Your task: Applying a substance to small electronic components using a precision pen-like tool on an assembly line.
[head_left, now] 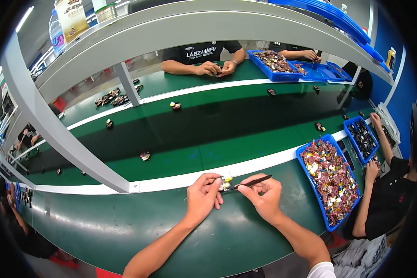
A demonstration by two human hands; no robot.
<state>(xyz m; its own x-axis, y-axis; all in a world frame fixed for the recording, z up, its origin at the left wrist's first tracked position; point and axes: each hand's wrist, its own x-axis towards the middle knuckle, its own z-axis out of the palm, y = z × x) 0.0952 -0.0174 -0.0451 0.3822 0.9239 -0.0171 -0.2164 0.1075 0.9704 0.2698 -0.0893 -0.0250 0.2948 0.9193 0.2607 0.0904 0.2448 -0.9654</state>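
Observation:
Over the near green worktop (pixel 139 217), my left hand (pixel 202 197) is closed on a small electronic part (pixel 225 183) with yellow and silvery patches, pinched between thumb and fingers. My right hand (pixel 265 198) grips slim black tweezers (pixel 257 181) much like a pen. Their tip points left and reaches the part, though whether it touches is too small to tell. To the right of my hands, a blue tray (pixel 312 186) is heaped with similar small reddish, yellow and silver parts (pixel 331 180).
Beyond a white rail (pixel 171 181) runs a green conveyor belt (pixel 208 157) carrying scattered parts. A grey frame post (pixel 65 125) slants at left. Across the belt, a person (pixel 201 58) handles something small. At right, another person (pixel 389 190) works by a smaller blue tray (pixel 349 134) of black pieces.

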